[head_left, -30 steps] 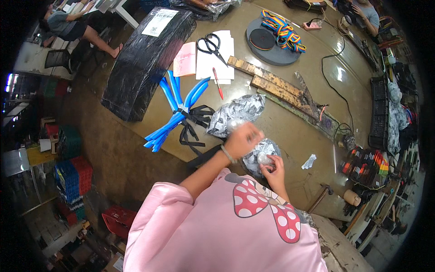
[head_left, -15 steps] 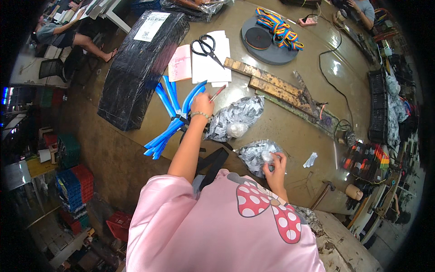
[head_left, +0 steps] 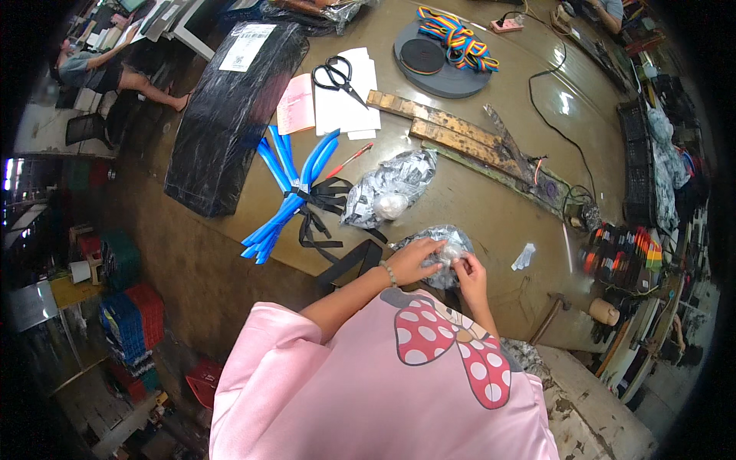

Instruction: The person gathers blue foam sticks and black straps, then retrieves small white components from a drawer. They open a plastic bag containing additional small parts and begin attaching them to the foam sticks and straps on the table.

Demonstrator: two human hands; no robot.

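In front of my body sits a clear plastic bag of small grey-and-white pieces (head_left: pixel 440 232). My left hand (head_left: pixel 415 262) reaches across to its gathered top, fingers closed on the plastic. From the other side my right hand (head_left: pixel 471 277) pinches the same twisted top between thumb and fingers. A second similar bag (head_left: pixel 395 180), its top bunched, lies just beyond to the left. Further left is a bundle of blue strips (head_left: pixel 285 208) tied around the middle with black strap. A red pen (head_left: pixel 351 160) lies between the bundle and that second bag.
Loose black straps (head_left: pixel 353 262) lie at the table's near edge. Black scissors (head_left: pixel 337 77) rest on white paper beside a pink pad (head_left: pixel 296 106). A black-wrapped package (head_left: pixel 234 115) is at left, wooden bars (head_left: pixel 452 126) and a strap roll (head_left: pixel 429 77) beyond.
My left hand has left the red pen beside the blue strips and come right to the nearer bag, joining my right hand at its top. The pen now lies on the table.
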